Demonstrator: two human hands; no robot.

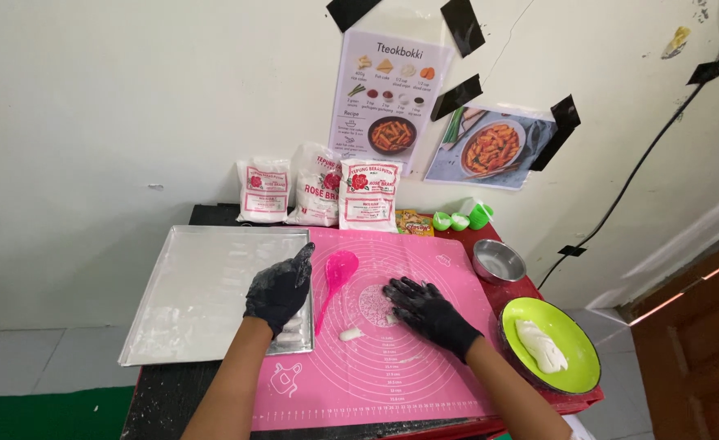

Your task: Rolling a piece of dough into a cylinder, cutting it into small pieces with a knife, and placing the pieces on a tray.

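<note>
Both hands wear black gloves. My left hand (279, 289) rests at the right edge of a metal baking tray (197, 285), fingers pointing up; whether it holds anything cannot be seen. My right hand (423, 310) lies flat, fingers spread, on a pink silicone mat (425, 371), pressing on a floured patch (373, 305) at the mat's centre. A small piece of white dough (350, 334) lies on the mat between my hands. A pink plastic spoon (334, 281) lies on the mat beside my left hand.
A green plate (575, 330) with a lump of white dough (541, 345) sits at the right. A small metal bowl (498, 261) stands behind it. Three white flour bags (319, 191), green measuring cups (463, 218) and a yellow packet line the wall; paper sheets are taped above.
</note>
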